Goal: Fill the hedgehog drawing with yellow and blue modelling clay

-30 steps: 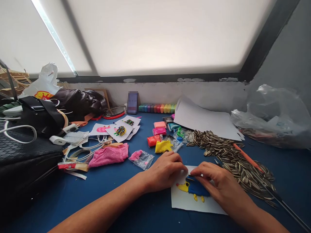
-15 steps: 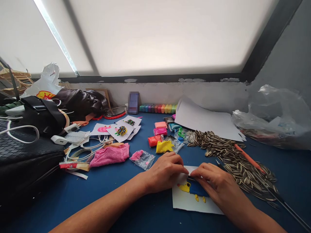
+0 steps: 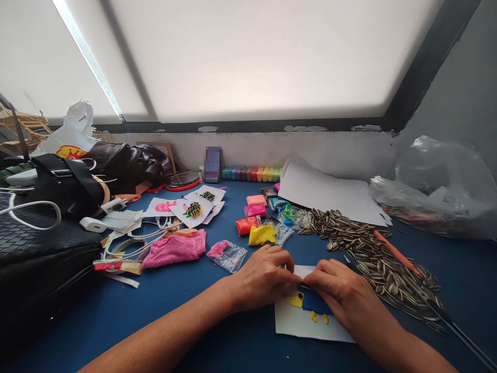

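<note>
A white card [image 3: 295, 328] lies on the blue table with a flat clay animal on it. The animal has a blue clay body [image 3: 315, 301], a yellow head [image 3: 295, 300] with a dark eye, and two small yellow feet. My left hand [image 3: 267, 274] is closed, its thumb and forefinger pinched at the body's upper edge. Right beside it, my right hand [image 3: 339, 290] is pinched at the same edge, its fingertips meeting the left ones. Between them shows a dark sliver, too small and covered to name. My right hand covers the body's right end.
Sunflower seeds [image 3: 388, 274] lie heaped on the right, with an orange stick [image 3: 398, 254] and a slim metal tool [image 3: 454, 324]. Clay packets [image 3: 262, 235] sit beyond my hands. Finished cards [image 3: 194, 210], a pink cloth [image 3: 174, 249] and a black bag [image 3: 42, 274] are leftward.
My left hand's fingertips have shifted slightly down and to the right, covering the animal's snout. My right hand stays nearly where it was, still pinched at the body's top edge.
</note>
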`<state>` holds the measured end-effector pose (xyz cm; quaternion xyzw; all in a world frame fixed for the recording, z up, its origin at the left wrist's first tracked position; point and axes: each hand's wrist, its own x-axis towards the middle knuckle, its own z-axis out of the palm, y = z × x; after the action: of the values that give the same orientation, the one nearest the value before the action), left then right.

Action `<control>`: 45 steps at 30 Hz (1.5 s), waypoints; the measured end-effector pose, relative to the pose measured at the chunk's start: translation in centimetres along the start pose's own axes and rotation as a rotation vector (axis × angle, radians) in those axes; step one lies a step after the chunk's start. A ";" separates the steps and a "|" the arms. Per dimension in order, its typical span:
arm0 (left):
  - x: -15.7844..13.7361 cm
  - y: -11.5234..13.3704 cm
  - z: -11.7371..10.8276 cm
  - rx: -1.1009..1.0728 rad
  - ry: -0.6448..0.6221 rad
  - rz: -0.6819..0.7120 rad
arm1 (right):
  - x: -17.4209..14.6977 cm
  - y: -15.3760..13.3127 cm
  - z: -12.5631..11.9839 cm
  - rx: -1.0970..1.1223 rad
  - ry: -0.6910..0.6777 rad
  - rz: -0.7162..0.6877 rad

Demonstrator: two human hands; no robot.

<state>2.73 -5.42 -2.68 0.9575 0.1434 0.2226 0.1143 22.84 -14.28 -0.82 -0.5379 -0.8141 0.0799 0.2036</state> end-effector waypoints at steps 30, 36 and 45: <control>0.0 0.2 -0.1 -0.087 0.017 -0.003 | -0.4 -0.2 0.0 -0.045 0.020 0.044; 0.1 0.4 -0.3 -0.100 0.031 0.000 | -0.3 -0.3 0.0 -0.056 0.044 0.006; 0.1 0.5 -0.5 -0.088 0.015 0.011 | -0.3 -0.3 0.3 -0.107 0.036 -0.015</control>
<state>2.70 -5.78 -2.02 0.9507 0.1289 0.2365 0.1538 22.54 -14.61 -1.08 -0.5432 -0.8175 0.0248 0.1899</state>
